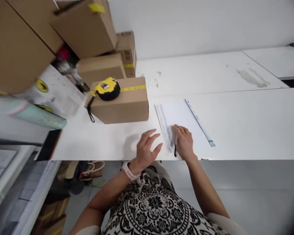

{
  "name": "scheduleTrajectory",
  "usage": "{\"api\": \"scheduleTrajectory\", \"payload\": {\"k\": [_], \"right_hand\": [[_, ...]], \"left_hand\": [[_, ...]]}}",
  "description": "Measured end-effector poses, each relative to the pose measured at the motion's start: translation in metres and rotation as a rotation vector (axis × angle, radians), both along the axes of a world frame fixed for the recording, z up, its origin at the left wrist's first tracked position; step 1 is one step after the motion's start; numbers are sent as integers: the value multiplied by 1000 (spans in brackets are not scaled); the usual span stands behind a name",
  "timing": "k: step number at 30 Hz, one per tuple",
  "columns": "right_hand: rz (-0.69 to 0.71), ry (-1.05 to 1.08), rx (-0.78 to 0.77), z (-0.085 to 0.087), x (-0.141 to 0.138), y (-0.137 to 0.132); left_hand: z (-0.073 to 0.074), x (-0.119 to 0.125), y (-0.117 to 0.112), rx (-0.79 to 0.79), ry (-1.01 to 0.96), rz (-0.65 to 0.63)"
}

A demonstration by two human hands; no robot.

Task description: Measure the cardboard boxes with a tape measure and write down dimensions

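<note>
A sheet of white paper lies on the white table, with a clear ruler along its left side. My right hand rests over the lower part of the paper, its fingers closed around a white pen whose black end points toward me. Its fingertips are close to the ruler; whether they touch it is hard to tell. My left hand hovers near the table's front edge, left of the ruler, fingers apart and holding nothing. Along the paper's right side runs a narrow light-blue patterned strip.
Left of the paper stands a cardboard box carrying a yellow-and-black tape measure, its blade pulled out across the top. More cardboard boxes are stacked behind. A mint-green bottle lies slanted at the far left. A wall closes the back.
</note>
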State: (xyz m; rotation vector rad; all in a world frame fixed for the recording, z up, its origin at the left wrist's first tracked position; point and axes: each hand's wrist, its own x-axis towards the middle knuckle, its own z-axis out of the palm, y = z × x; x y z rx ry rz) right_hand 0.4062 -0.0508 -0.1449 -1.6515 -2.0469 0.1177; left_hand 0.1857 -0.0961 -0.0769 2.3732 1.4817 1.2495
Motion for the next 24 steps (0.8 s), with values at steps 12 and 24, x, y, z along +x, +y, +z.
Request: {"api": "scheduleTrajectory", "payload": {"k": [12,24], "right_hand": [[-72,-34,127,-25,-1,16],[-93,392,109,-14,-6,18]], "left_hand": [[116,-141,143,-79,-41,600],[106,-205,117,126,-1131,147]]}}
